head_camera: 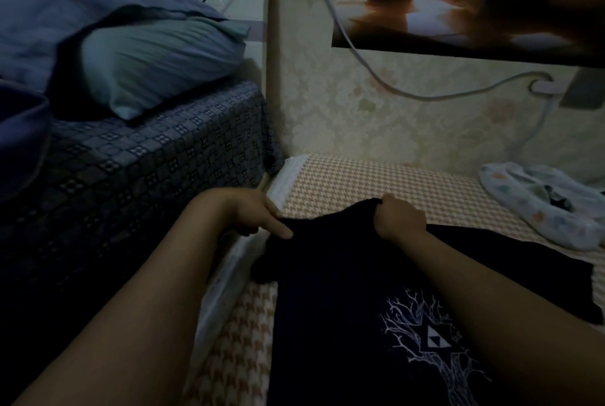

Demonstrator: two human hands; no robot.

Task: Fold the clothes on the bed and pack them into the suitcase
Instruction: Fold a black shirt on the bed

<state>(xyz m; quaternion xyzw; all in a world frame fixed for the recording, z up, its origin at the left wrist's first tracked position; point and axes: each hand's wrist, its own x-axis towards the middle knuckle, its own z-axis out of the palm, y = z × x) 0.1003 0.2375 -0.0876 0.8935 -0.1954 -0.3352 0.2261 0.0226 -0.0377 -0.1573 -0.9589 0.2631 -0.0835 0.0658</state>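
A black T-shirt (334, 291) with a white tree print lies on the houndstooth bed sheet (360, 183) in front of me. My left hand (258, 214) pinches its far left edge, the forefinger stretched out along the cloth. My right hand (397, 215) grips the far edge in a fist and lifts it slightly. Both forearms reach over the shirt. No suitcase is in view.
A white garment with coloured spots (540, 206) lies at the right of the bed. To the left stands a higher bed with a dark patterned cover (147, 160) and a teal pillow (157, 62). A cable (409, 94) hangs along the wall behind.
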